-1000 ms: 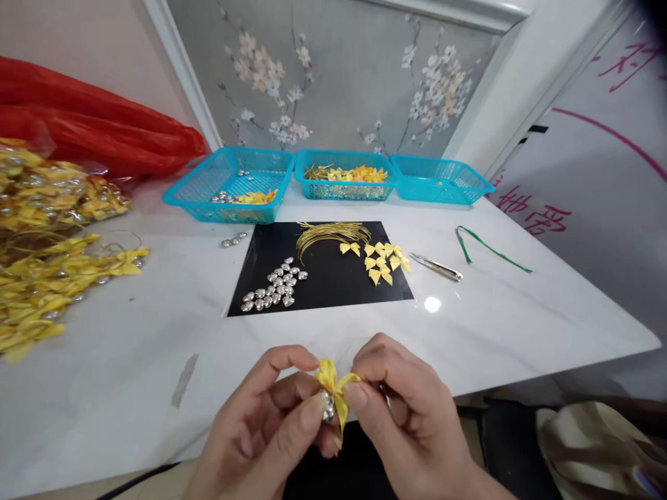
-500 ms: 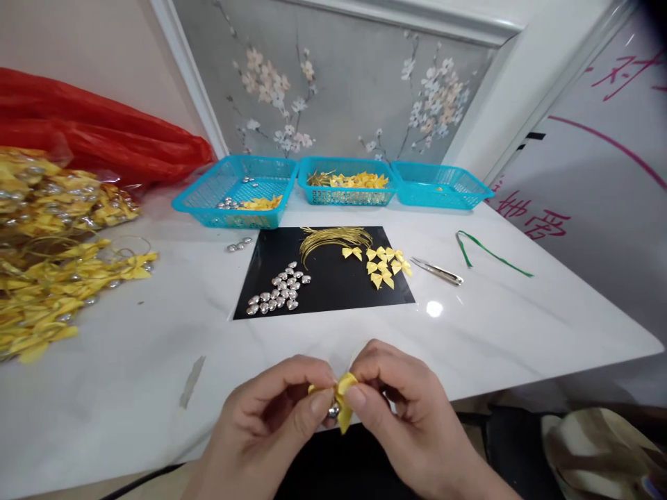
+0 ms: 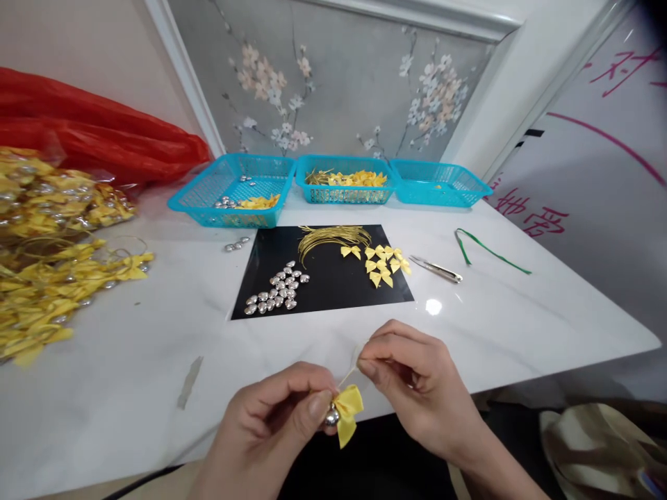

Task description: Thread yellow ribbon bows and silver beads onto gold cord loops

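My left hand (image 3: 284,420) pinches a yellow ribbon bow (image 3: 348,410) together with a shiny silver bell-like bead (image 3: 332,417), between thumb and forefinger. Up and to the right, my right hand (image 3: 411,382) is closed on the end of a thin pale cord (image 3: 347,377) that runs from the bow. Beyond both hands a black mat (image 3: 317,295) carries several silver beads (image 3: 278,288) on its left. A bundle of gold cords (image 3: 333,237) lies at its top, and several yellow bows (image 3: 383,262) lie at its right.
Three blue baskets (image 3: 180,201) stand along the wall, with beads, bows and cords inside. Thread snips (image 3: 438,269) and a green ribbon (image 3: 490,250) lie to the right. Finished-looking yellow bow pieces (image 3: 67,292) are heaped at left, beside red bagging (image 3: 99,142).
My right hand has let go of the bow and moved up and right, drawing the cord out straight. The left hand keeps the bow and bead, and the bow now shows more fully.
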`<state>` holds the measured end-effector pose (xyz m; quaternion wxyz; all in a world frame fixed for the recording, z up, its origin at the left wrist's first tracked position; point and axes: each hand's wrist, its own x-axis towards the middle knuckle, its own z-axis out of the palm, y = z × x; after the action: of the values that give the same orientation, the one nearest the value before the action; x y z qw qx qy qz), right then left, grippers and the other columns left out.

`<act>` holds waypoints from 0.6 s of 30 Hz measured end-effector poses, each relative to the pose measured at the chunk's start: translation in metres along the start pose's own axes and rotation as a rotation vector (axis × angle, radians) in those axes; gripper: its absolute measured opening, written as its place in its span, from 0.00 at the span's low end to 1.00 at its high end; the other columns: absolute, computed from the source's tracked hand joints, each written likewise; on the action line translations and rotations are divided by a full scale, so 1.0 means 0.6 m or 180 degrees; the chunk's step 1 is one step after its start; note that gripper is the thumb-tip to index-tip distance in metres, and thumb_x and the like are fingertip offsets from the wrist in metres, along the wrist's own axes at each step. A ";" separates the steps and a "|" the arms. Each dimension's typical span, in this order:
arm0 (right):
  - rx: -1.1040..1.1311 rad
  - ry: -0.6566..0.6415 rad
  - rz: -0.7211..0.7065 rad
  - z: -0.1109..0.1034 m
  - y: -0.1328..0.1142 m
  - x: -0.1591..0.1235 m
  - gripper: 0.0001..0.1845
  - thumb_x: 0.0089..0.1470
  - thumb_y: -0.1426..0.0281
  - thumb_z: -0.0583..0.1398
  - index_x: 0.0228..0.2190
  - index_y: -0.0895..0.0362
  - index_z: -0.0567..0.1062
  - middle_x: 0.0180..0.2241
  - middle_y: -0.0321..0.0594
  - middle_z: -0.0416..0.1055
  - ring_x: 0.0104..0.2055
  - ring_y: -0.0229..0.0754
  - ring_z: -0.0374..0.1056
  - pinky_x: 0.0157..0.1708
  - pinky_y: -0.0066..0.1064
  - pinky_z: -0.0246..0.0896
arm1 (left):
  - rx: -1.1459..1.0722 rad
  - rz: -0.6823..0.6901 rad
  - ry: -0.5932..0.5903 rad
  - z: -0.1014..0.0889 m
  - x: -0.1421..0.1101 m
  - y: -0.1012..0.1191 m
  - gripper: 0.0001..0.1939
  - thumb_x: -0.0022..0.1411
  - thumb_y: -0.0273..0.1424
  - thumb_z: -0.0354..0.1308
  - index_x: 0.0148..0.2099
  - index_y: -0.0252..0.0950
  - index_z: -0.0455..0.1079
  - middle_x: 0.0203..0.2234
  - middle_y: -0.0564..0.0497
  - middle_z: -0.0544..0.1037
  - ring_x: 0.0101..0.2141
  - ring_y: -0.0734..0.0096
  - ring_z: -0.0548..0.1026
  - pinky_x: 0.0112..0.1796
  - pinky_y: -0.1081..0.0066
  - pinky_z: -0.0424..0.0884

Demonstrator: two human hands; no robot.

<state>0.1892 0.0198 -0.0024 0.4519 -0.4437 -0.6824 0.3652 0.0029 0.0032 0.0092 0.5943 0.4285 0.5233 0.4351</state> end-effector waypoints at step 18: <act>0.0924 -0.0499 -0.0093 0.014 0.003 0.014 0.14 0.57 0.76 0.62 0.43 0.51 0.82 0.36 0.37 0.69 0.28 0.34 0.63 0.25 0.26 0.58 | -0.1573 -0.1021 -0.0465 -0.006 0.005 0.006 0.18 0.48 0.38 0.75 0.43 0.44 0.79 0.26 0.56 0.74 0.26 0.79 0.69 0.28 0.82 0.69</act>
<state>0.1803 0.0276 -0.0040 0.4619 -0.3340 -0.6619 0.4868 -0.0005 0.0073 0.0113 0.7778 0.2130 0.4184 0.4179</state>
